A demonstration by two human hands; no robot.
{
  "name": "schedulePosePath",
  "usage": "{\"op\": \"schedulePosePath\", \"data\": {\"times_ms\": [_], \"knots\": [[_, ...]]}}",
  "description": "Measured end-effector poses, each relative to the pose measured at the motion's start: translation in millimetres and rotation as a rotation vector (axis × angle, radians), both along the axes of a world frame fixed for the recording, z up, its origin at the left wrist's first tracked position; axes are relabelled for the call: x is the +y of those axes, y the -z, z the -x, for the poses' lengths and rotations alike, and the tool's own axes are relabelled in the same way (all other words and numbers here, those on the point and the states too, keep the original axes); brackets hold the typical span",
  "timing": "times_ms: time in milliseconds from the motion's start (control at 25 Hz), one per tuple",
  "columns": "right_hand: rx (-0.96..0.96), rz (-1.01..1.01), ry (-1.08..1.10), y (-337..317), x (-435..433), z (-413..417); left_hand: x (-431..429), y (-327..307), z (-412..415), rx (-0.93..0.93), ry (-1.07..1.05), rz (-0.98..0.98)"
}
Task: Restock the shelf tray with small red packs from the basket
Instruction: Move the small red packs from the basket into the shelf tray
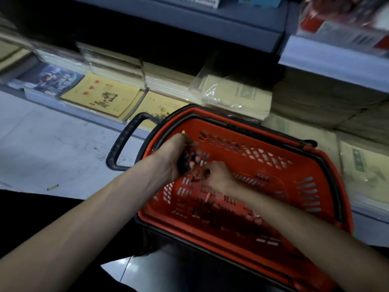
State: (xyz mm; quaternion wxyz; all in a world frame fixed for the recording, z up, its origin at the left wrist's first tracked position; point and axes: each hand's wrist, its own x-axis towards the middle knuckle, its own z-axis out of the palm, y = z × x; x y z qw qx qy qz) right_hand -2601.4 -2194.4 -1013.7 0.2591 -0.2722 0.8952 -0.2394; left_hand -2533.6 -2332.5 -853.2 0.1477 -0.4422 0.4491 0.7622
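Dim view. The shelf recess [168, 39] is almost black; the pale floor [52, 144] at left catches soft light. Motion blur smears the right hand [214, 175], the small red packs [210, 199] under it and the boxes [345, 24] at top right. Edges bow outward.

a single wide-angle view from the person's head looks forward and steeply down along both bare forearms. the grip, where the left hand [179, 159] holds a clutch of small packs [185, 165], sits just left of the frame's middle, close below the lens. the right hand [215, 178] lies just right of the grip, blurred. the red basket [231, 127] fills the frame around and right of the grip. beyond the grip the view faces a low shelf of notebooks [101, 95]. left of the grip is pale floor [52, 144]. high and right of it, an upper shelf edge [336, 60] slants, smeared.
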Motion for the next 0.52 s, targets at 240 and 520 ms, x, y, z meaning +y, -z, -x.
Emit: {"op": "schedulePosePath", "data": {"times_ms": [240,520], "knots": [[0.186,0.185,0.186,-183.6,51.3,39.1,41.6,-48.0,35.5,0.265,0.077,0.234],[0.086,0.362,0.436,-250.6,111.9,42.3,96.1,-92.0,60.4,0.620,0.264,0.604]]}}
